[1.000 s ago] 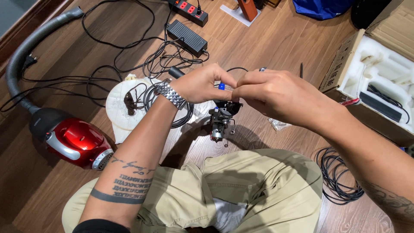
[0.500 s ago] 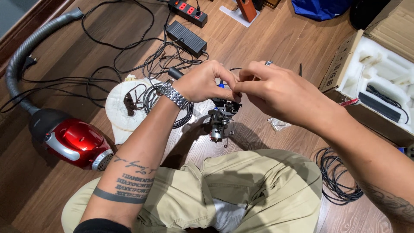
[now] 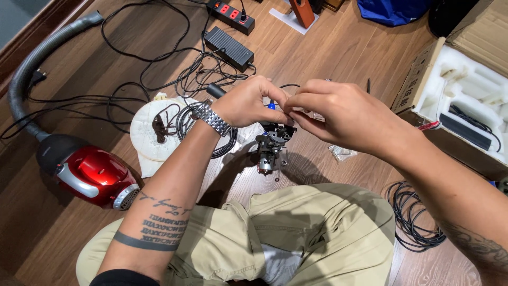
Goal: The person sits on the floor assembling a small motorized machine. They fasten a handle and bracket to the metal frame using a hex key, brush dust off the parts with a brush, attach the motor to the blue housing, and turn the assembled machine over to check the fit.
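Head view: red vacuum cleaner leftward

A red and black vacuum cleaner lies on the wooden floor and serves as the landmark. Its grey hose curves up and away from it toward the far wall. Just right of the vacuum cleaner sits a round white plate with a coil of black cable at its far edge. Farther beyond and to the right lie a black power brick and a black power strip with red switches. Well to the right of the vacuum cleaner stands an open cardboard box with white foam inside, and nearer, another coil of black cable.
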